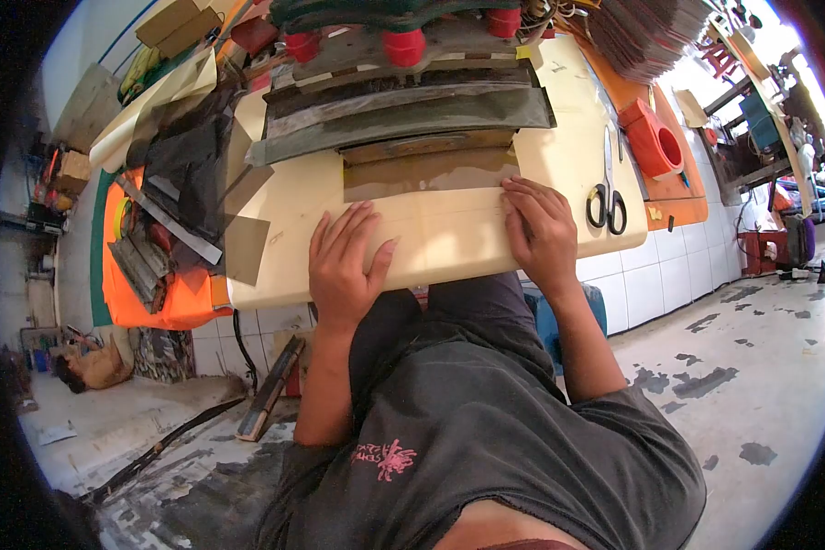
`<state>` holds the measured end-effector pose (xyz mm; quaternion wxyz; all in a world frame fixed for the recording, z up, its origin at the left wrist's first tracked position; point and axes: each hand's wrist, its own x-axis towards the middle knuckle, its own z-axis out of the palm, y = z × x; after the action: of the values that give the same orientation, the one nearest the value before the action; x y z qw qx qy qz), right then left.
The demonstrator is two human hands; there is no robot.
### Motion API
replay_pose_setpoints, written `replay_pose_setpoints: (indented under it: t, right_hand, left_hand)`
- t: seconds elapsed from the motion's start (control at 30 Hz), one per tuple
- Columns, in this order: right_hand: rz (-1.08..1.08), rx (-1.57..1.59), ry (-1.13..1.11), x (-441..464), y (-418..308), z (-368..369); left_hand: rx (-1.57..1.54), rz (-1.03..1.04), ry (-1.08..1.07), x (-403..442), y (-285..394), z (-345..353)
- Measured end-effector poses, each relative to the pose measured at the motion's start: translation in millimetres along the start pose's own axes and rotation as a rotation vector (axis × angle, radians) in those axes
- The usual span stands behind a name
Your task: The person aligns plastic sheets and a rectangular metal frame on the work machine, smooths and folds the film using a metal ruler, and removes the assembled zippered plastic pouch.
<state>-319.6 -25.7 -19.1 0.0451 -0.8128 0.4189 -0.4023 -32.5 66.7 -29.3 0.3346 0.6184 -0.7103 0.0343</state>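
My left hand lies on the cream table surface with its fingers apart, just below the left end of a brownish translucent sheet. At the sheet's right corner, my right hand rests with bent fingers, the fingertips touching or very near the edge. Whether it pinches anything is hidden. Beyond the sheet stands a dark machine-like piece with long grey strips laid across it. Black-handled scissors lie to the right of my right hand.
An orange-red ring-shaped holder is at the right. Dark sheets and scraps pile up at the left over orange cloth. Stacked brown sheets stand at the back right. A person lies on the floor at far left.
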Motion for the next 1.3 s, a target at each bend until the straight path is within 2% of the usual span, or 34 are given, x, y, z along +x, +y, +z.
replay_pose_setpoints:
  t: [0.67, 0.87, 0.93, 1.13, 1.3]
  right_hand:
    - [0.006, 0.013, -0.025, -1.5, 2.1, -2.7]
    - [0.025, 0.073, -0.116, 13.4, 3.5, -17.4]
    - [-0.083, -0.063, -0.175, 21.8, 9.3, -20.8]
    - [-0.255, -0.089, -0.247, 36.2, 31.8, -21.2]
    - [-0.321, -0.093, -0.256, 40.3, 34.5, -20.3]
  left_hand:
    - [-0.006, -0.001, 0.0, 2.1, 2.1, -2.0]
    - [-0.076, -0.039, -0.118, 17.8, -4.0, -24.9]
    - [0.057, 0.112, -0.076, 30.7, -10.8, -31.4]
    - [0.143, 0.339, -0.068, 55.9, -33.5, -33.2]
    - [0.129, 0.352, -0.141, 58.7, -52.0, -30.5]
